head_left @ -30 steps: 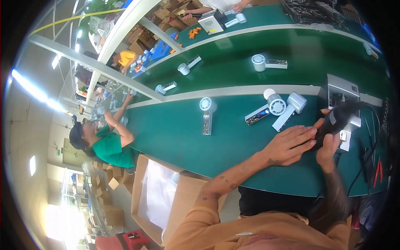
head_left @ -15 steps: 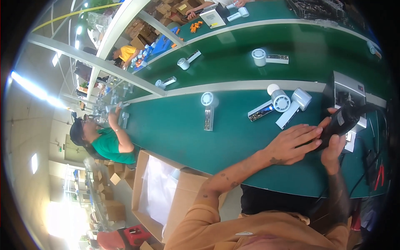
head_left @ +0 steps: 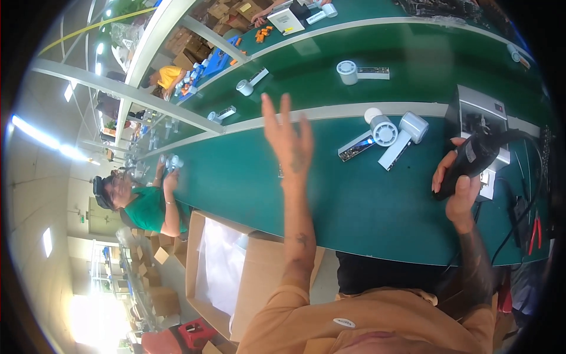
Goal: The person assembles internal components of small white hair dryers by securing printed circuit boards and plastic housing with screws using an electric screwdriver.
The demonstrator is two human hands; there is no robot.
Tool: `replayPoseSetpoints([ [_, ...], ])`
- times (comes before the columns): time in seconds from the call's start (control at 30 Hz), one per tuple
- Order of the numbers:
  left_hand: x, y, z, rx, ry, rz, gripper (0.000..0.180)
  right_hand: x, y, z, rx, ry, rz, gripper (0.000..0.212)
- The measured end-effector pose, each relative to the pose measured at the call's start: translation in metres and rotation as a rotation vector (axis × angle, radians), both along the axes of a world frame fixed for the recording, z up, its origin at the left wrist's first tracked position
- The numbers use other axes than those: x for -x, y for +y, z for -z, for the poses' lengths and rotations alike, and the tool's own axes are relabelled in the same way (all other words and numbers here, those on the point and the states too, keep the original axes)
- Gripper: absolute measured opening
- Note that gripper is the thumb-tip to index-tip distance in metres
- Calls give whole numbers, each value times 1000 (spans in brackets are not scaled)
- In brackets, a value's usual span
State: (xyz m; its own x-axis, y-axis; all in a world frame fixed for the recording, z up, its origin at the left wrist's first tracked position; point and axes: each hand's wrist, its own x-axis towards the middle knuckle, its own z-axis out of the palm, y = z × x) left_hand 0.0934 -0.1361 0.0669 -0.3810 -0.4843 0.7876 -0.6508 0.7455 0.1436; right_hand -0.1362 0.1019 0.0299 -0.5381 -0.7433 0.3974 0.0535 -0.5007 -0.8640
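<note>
Your right hand [head_left: 457,192] is wrapped around a rounded black plastic tool [head_left: 471,160] with a thick cord, held over the right part of the green table [head_left: 365,206]. Your left hand [head_left: 290,144] is up at the tool's 9 o'clock, well away from it, with the fingers spread wide and nothing seen between them. A small pale piece [head_left: 280,170] peeks out at your left wrist's 9 o'clock; the rest is hidden, so I can't tell if you touch it. This looks like the reaching step: the tool waits in one hand while the other goes for a part. The next move would call for a soft, low left hand and a steady right one. At your right hand's 10 o'clock lie two pale blue-grey fans with round heads and open handles [head_left: 384,131], close together, with a white round piece [head_left: 372,114] just beside them. Past them, at 12 o'clock, a pale rail [head_left: 330,112] edges the table. A shiny silver metal box [head_left: 486,109] crowds your right hand at 1 o'clock, so your right side is tight. The wide green stretch between your hands gives more room to move.
</note>
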Motion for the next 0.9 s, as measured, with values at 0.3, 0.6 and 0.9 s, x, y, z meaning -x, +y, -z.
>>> replayPoseSetpoints([
  [0.3, -69, -39, 35, -397, -174, -113, 29, 4, 2, -1, 25, 0, -15, 83],
  [0.6, -58, -3, 1, -695, -226, -313, 27, 5, 4, 2, 32, -12, -74, 76],
  [0.9, -25, 76, -6, -885, -346, -28, 27, 5, 5, 5, -37, 6, -43, 84],
])
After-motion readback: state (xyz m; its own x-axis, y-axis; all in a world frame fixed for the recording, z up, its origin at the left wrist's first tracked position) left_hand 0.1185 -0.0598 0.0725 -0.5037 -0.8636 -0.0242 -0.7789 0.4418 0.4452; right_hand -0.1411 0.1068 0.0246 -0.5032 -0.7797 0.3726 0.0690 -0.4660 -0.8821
